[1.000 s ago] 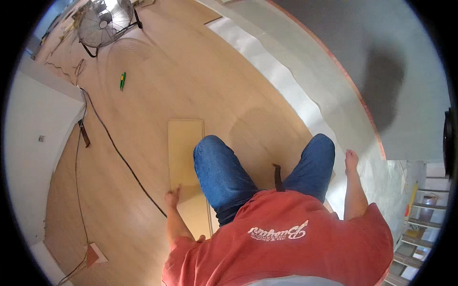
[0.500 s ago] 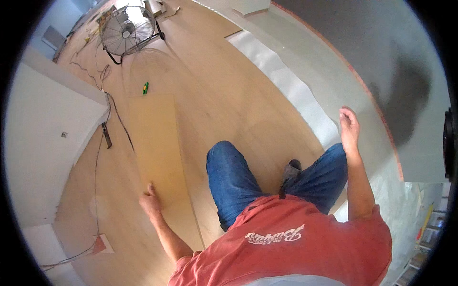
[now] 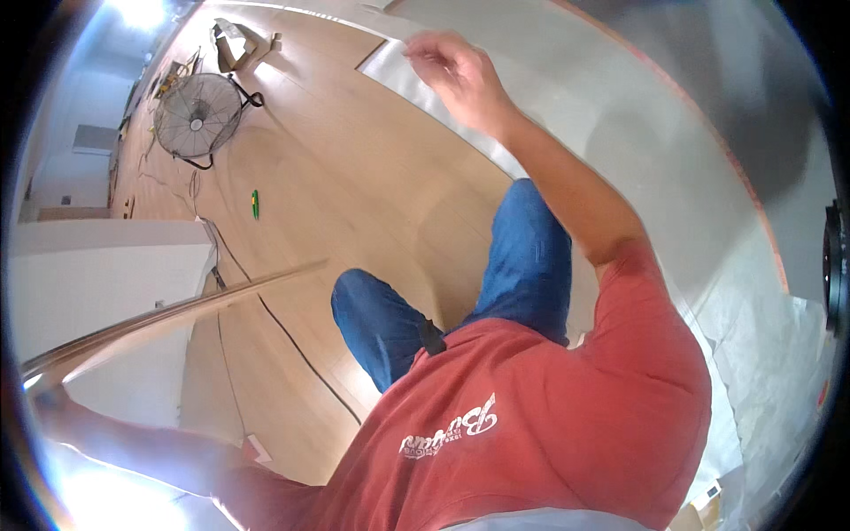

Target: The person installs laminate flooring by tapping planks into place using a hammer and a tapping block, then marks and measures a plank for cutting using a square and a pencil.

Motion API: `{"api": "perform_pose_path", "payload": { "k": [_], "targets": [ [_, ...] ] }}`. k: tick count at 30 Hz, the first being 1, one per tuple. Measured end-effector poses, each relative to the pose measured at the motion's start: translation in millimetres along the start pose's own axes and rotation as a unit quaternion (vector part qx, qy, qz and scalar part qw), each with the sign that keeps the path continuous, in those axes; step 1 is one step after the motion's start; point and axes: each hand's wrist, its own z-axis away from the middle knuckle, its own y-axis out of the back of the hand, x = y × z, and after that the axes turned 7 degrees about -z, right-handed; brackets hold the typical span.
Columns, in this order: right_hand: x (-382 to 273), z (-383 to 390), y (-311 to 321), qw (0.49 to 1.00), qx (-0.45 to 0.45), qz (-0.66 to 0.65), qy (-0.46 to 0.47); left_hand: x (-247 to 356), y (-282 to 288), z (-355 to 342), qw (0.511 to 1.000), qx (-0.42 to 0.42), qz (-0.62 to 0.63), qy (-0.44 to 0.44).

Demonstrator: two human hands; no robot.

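Observation:
A long wood floor plank (image 3: 177, 308) is raised at the left and seen almost edge-on. My left hand (image 3: 55, 405) grips its near end at the far left rim, where glare and blur hide some fingers. My right hand (image 3: 456, 78) is stretched forward with nothing in it, its fingers loosely bent and apart. It hovers over the border between the laid wood floor (image 3: 354, 150) and the pale sheet underlay (image 3: 637, 177). A green and yellow utility knife (image 3: 256, 204) lies on the planks ahead.
A round floor fan (image 3: 197, 119) stands far left, with an open cardboard box (image 3: 232, 46) behind it. A black cable (image 3: 297, 345) runs across the floor past my left knee. A white wall (image 3: 97, 283) juts in at the left.
The plank has gone from lying flat to tilted up, carried left by my left hand. My right hand has swung forward and left. My knees and the view have shifted.

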Motion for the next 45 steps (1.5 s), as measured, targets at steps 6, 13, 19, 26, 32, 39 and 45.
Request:
{"api": "perform_pose_path", "payload": {
  "k": [6, 13, 19, 26, 32, 39, 45],
  "targets": [
    [-54, -126, 64, 0.991, -0.05, 0.038, 0.119, 42, -153, 49, 0.983, -0.128, 0.131, 0.026],
    [15, -188, 43, 0.967, -0.251, 0.048, -0.017, -26, -320, 148, 0.918, -0.241, 0.261, 0.176],
    [150, -117, 93, 0.854, -0.295, 0.008, -0.429, -151, -432, 251, 0.845, -0.272, 0.312, 0.338],
    [291, -31, 232, 0.856, -0.174, 0.342, -0.346, -321, -538, 398, 0.752, -0.26, 0.29, 0.531],
    [336, 105, 190, 0.733, -0.16, 0.451, -0.483, -499, -533, 580, 0.601, -0.235, 0.298, 0.703],
    [399, 137, 186, 0.702, -0.147, 0.478, -0.506, -580, -570, 613, 0.659, -0.485, -0.061, 0.572],
    [438, 117, 200, 0.715, -0.115, 0.49, -0.485, -601, -616, 602, 0.654, -0.592, -0.037, 0.469]
  ]
}}
